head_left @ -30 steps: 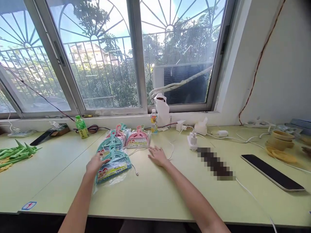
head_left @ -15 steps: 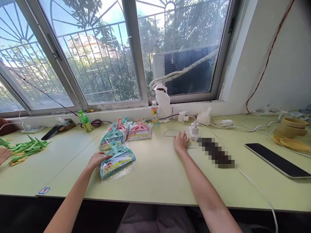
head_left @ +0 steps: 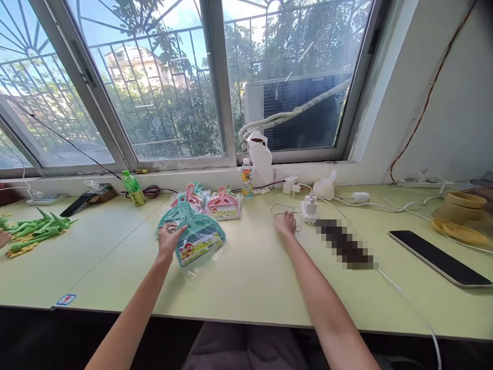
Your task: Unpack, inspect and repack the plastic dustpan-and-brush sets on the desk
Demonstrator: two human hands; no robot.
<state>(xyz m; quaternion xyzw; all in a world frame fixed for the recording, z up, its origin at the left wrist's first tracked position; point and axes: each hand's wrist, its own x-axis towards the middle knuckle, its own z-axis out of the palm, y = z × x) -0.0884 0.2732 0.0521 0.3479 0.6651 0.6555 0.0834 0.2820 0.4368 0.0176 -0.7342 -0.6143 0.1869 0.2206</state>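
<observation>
My left hand (head_left: 169,239) is closed on the left edge of a teal mini dustpan-and-brush set (head_left: 202,239) in clear wrapping. The set is tilted, its printed label facing me, and a loose plastic flap hangs under it. Partly hidden behind it, another teal set (head_left: 164,218) lies on the table. Just beyond are pink sets (head_left: 223,204), also wrapped. Over on the right, my right hand (head_left: 285,223) rests low on the table with fingers curled at a thin white cable (head_left: 278,205), left of a white plug adapter (head_left: 309,209). Its fingertips are partly hidden.
A green bottle (head_left: 133,189) and a yellow-labelled bottle (head_left: 247,178) stand near the window sill. Green pods (head_left: 38,231) and part of another person's hand (head_left: 3,238) are at far left. A black tablet (head_left: 439,257) and yellow bowls (head_left: 462,210) sit at right.
My left hand has moved right and slightly up with the teal dustpan set, tilting it up. The cable loop by my right hand has shifted and drawn in; that hand has barely moved.
</observation>
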